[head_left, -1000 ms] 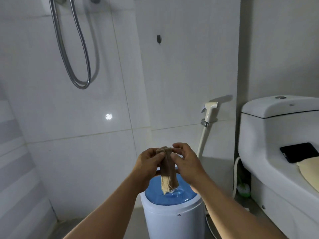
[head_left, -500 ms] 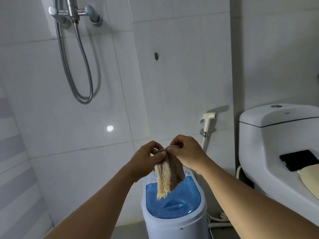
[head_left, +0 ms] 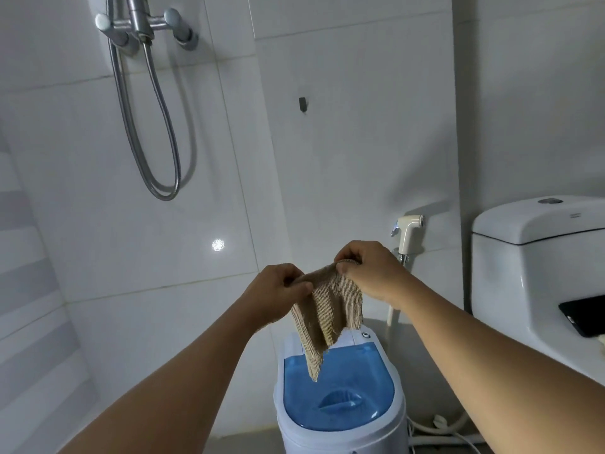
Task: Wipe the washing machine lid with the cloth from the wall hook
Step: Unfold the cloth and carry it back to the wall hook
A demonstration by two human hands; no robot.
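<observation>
Two hands: left hand (head_left: 278, 294) and right hand (head_left: 370, 273) up in front of the chest, each pinching the top edge of the cloth (head_left: 327, 309).
Cloth: hanging free between the pinches, lower corner dangling above the far part of the washing machine lid (head_left: 340, 388) — apart from it, not touching.
Hook: wall hook (head_left: 302, 104) bare, high on the far wall.
Handling: judged light, limp, coarse ribbed weave — no stiffness, likely to bunch; frayed lower edge.
Hold point: better gathered into a pad under a flat palm than kept by the corners.
Lid: blue, glossy, likely slick; moulded recess near the front, apt to need fingertip pressure.
Right side: toilet (head_left: 537, 257), bidet sprayer (head_left: 409, 227) on the wall.
</observation>
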